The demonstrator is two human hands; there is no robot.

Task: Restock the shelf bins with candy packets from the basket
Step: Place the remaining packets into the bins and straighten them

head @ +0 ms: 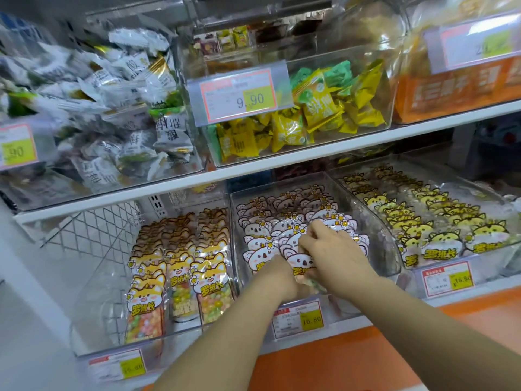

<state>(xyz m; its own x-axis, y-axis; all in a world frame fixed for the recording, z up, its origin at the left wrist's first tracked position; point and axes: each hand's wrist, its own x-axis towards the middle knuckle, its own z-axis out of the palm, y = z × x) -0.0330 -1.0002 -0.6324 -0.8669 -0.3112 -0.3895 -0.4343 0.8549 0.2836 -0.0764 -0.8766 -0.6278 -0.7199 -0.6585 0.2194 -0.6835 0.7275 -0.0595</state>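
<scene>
The right hand (332, 249) reaches in palm-down, arm stretched forward, its fingers curled over the top of a koala packet (300, 262) and gripping it. The left hand (277, 273) sits just beside it, pressed against the packet's lower half; its fingers are hidden behind the packet, so I cannot tell whether it is holding.

The packet is at the front edge of the middle bin (279, 183), leaning back, koala head uppermost, long axis running from the bin's front to its back. Behind it, rows of matching koala packets (284, 210) fill the bin.

The left bin (93, 306) holds three rows of fox packets (210, 280), and the right bin (479, 266) holds yellow packets (442, 241), all face-forward.

All three bins stand on the lower shelf (479, 290). On the shelf above, a clear bin holds yellow sachets (324, 108).
</scene>
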